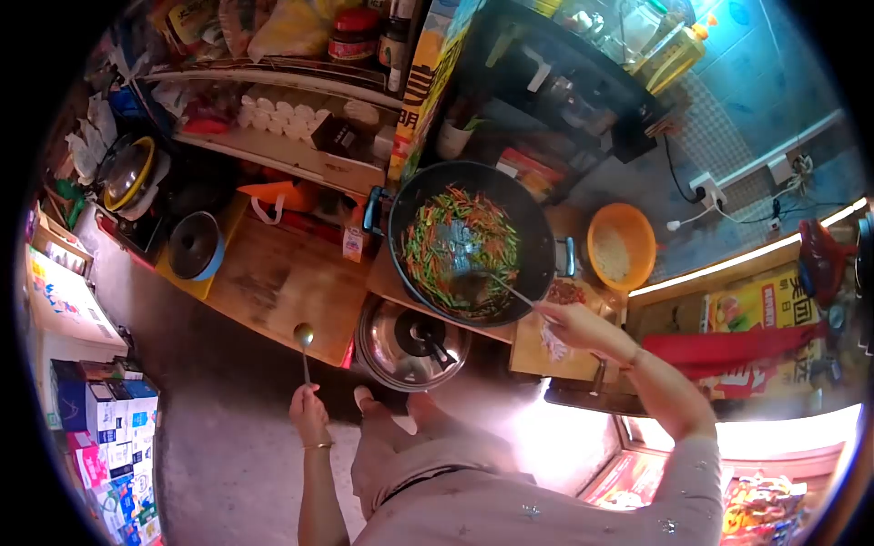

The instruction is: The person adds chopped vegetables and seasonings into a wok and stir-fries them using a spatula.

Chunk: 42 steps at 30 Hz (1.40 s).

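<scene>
My left hand (309,414) is closed around the handle of a metal spoon (304,335), held up beside the front edge of the wooden board. My right hand (574,323) grips the thin handle of a metal spatula (515,289), which reaches over the rim of a large dark wok (537,218). The spatula's head is partly hidden among the food. Green and reddish-orange strips (428,227) lie in the wok, spread around a bare, shiny patch in the middle.
A lidded pot (378,350) stands below the wok. To its right are an orange bowl (639,238) of pale food and a chopping board (528,350). A wooden board (273,282) and blue pot (208,259) lie left. Cords hang from a wall socket (708,189).
</scene>
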Available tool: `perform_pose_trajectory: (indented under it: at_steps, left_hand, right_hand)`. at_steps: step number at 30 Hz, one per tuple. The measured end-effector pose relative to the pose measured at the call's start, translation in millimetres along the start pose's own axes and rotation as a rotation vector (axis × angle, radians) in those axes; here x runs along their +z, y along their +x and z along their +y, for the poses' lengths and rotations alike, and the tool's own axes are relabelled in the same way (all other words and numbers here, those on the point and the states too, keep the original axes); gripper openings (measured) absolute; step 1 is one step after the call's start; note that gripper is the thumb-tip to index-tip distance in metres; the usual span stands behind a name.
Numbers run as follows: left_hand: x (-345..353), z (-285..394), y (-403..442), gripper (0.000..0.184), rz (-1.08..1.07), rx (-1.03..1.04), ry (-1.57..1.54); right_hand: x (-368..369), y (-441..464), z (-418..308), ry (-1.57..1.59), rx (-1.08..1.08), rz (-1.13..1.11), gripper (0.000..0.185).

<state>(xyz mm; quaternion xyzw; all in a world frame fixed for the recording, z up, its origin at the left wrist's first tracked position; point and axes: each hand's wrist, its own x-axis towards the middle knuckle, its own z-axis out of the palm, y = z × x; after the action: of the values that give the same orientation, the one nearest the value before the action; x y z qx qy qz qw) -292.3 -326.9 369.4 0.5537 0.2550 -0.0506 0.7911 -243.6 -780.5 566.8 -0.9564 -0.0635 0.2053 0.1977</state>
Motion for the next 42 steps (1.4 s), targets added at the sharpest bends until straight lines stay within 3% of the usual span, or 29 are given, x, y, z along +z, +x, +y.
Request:
perform_pose_trajectory:
  at_steps: [1,3,6,7,8,10,13,16,17,18,21,23,24,26,27,28,30,31,32,34,35,36,38,40,42]
  left_hand:
    - [-6,-3,-1,0.020,0.042,-0.034,0.005]
    - [-12,-2,-5,0.019,0.035,-0.044,0.010]
    - [-7,4,-6,0.019,0.028,-0.032,0.015]
    - [0,6,-3,0.019,0.017,-0.018,-0.007]
    - [5,8,-4,0.019,0.007,-0.008,-0.028]
    - [16,12,-7,0.019,-0.008,-0.017,-0.048]
    - [25,18,-17,0.019,-0.007,-0.009,-0.034]
    - [19,16,-17,0.019,0.004,-0.010,-0.041]
    - [18,13,-18,0.019,-0.003,-0.042,-0.074]
    - [20,14,-18,0.019,-0.004,-0.045,-0.078]
    - [26,21,-15,0.019,-0.004,-0.004,-0.045]
    - [23,27,-11,0.019,-0.032,0.032,-0.062]
    - [22,29,-10,0.019,-0.024,0.033,-0.066]
    - [20,33,-9,0.018,0.033,0.014,-0.089]
    - [18,32,-8,0.018,0.043,0.005,-0.084]
    - [14,31,-7,0.018,0.056,-0.001,-0.093]
    - [14,35,-4,0.017,0.064,0.001,-0.093]
    - [16,38,-6,0.017,0.068,0.003,-0.085]
    - [18,40,-6,0.017,0.069,0.006,-0.077]
    - [17,34,-3,0.017,0.063,-0.003,-0.084]
    - [18,30,-1,0.017,0.062,-0.008,-0.108]
    - [21,29,-2,0.017,0.062,-0.007,-0.103]
    - [36,32,0,0.018,0.028,-0.057,-0.114]
    - [50,36,-1,0.019,0.004,-0.028,-0.078]
    - [55,36,1,0.019,-0.039,-0.011,-0.016]
  right_hand:
    - [-24,-21,-14,0.037,-0.054,-0.067,0.051]
    - [-57,-46,-29,-0.133,0.069,-0.290,0.052]
    - [-49,-38,-20,-0.301,0.109,-0.325,0.055]
    - [-43,-22,-28,-0.327,0.280,-0.303,0.057]
    - [-37,-6,-8,-0.328,0.284,-0.304,0.057]
    - [-15,31,48,-0.424,0.243,-0.131,0.054]
    - [-51,5,25,-0.519,0.070,-0.088,0.050]
    - [-61,2,12,-0.659,0.188,-0.171,0.047]
    - [-48,10,34,-0.673,0.087,-0.025,0.046]
    - [-39,25,42,-0.677,0.090,-0.028,0.046]
    - [-27,68,36,-0.551,0.104,0.132,0.047]
    - [-21,75,25,-0.008,0.251,0.123,0.045]
    - [-18,76,27,-0.012,0.244,0.119,0.045]
    - [-13,78,39,0.946,0.672,0.200,0.042]
    - [-11,87,45,1.169,0.687,0.264,0.040]
    - [-8,98,51,1.176,0.698,0.252,0.040]
    - [-10,119,40,1.245,0.432,-0.015,0.042]
    - [-7,119,24,0.953,0.382,-0.007,0.042]
    - [1,118,32,0.962,0.384,-0.007,0.042]
    - [22,111,53,0.108,-0.314,0.069,0.046]
    - [-2,91,36,0.011,-0.268,-0.091,0.046]
    - [-16,76,32,0.015,-0.267,-0.089,0.046]
    - [-36,48,42,-0.314,-0.249,-0.177,0.041]
    - [-49,26,70,-0.323,-0.315,-0.085,0.044]
    - [-83,-11,21,-0.174,0.040,-0.274,0.046]
